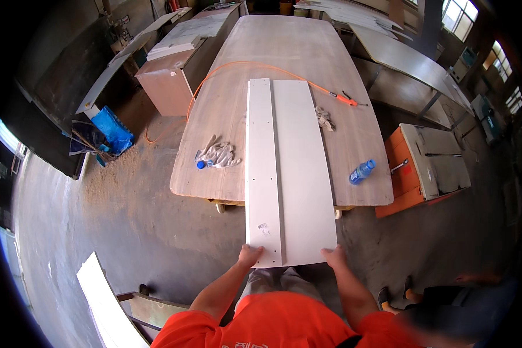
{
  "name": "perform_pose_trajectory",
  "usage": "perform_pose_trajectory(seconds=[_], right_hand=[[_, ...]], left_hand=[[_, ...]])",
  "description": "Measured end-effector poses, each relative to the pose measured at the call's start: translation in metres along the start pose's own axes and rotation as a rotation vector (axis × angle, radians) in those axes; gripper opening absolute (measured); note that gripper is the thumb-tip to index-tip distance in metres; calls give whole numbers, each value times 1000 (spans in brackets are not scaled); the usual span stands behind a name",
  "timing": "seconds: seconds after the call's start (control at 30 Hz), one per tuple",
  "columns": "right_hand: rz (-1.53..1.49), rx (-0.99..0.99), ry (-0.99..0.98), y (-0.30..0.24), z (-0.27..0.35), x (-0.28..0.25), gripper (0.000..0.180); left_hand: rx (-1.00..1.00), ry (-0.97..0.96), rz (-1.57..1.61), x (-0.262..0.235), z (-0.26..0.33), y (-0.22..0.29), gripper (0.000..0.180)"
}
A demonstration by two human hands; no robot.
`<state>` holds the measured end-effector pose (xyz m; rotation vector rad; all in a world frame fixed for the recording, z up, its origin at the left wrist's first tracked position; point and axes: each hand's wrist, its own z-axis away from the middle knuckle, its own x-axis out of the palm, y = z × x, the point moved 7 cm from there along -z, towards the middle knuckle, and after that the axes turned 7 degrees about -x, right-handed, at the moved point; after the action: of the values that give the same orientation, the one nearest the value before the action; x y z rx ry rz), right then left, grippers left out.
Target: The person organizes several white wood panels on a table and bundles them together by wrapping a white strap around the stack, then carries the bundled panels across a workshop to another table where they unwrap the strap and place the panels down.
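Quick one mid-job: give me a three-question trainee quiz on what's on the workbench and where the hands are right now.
1. True or false: both hands grip the near end of the white panels.
2. Which lies on the right side of the wooden workbench? A) plastic water bottle B) hammer C) paint can
3. Fill in: the hose lying across the bench is coloured ____.

Key:
1. True: the left hand and right hand hold the end that overhangs the bench.
2. A: the plastic water bottle.
3. Orange: the orange hose.
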<state>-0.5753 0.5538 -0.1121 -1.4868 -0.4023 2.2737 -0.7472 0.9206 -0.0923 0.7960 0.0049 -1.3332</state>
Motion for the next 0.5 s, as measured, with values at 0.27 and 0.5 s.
perform_pose_trajectory(seconds=[0.27, 0.5], right_hand=[[219, -640, -183, -122, 69, 34, 79], [279, -904, -505, -176, 127, 88, 88]], left_hand=[[60, 93, 31, 21, -38, -41, 70], [140, -110, 273, 9, -35, -39, 53]])
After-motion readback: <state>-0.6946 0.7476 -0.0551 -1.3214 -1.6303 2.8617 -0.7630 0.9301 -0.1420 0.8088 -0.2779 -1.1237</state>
